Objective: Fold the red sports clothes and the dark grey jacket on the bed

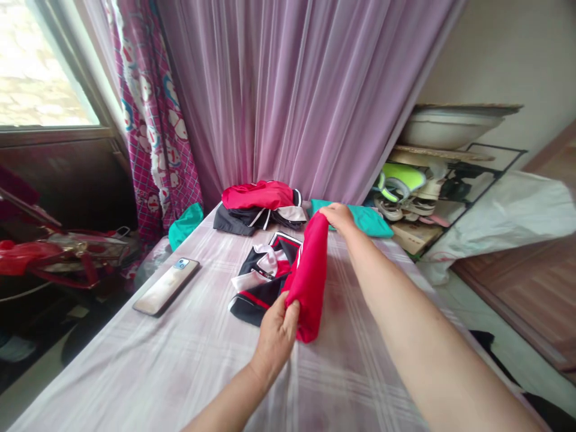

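Note:
A red, black and white jacket lies partly folded on the cloth-covered table, its red side raised up off the surface. My left hand pinches the near edge of the red fabric. At the far end of the same fold, my right hand grips the top corner. The jacket's dark part with a white collar rests flat to the left of the raised fold.
Behind it sit a pile of red and black clothes and a folded teal cloth. A phone lies at the left. A shoe rack stands beyond the right edge, a purple curtain at the back.

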Available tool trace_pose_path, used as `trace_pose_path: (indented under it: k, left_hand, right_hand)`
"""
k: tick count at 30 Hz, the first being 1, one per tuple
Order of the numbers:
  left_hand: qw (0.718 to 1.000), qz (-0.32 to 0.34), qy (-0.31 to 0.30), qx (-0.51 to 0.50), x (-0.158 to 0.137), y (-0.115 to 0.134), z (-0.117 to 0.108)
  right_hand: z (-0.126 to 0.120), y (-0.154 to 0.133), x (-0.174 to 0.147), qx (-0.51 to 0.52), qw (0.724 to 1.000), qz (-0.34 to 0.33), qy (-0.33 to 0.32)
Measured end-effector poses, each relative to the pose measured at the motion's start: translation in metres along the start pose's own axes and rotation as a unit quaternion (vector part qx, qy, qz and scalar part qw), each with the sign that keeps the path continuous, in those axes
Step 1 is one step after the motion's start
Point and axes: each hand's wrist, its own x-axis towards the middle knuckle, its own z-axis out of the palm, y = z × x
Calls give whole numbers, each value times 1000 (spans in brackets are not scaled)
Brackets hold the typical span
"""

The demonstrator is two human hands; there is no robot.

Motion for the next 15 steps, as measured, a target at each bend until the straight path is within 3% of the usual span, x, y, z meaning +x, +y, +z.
trace_pose_path:
  k: [4, 8, 10, 15]
  left_hand:
    - [995, -59, 0, 82, -6, -8, -59]
    - [976, -91, 62, 189, -7, -15, -106]
    - [965, -95, 74, 233, -3, -16, -113]
    - [950, -94, -13, 297, 10, -6, -95]
  right_hand:
    - [63, -78, -14, -52, 997, -22, -60]
    - [116, -107, -44, -44, 989, -65, -125]
    - [126, -105, -54, -43, 987, -88, -128]
    - [112, -85, -52, -51, 989, -115, -78]
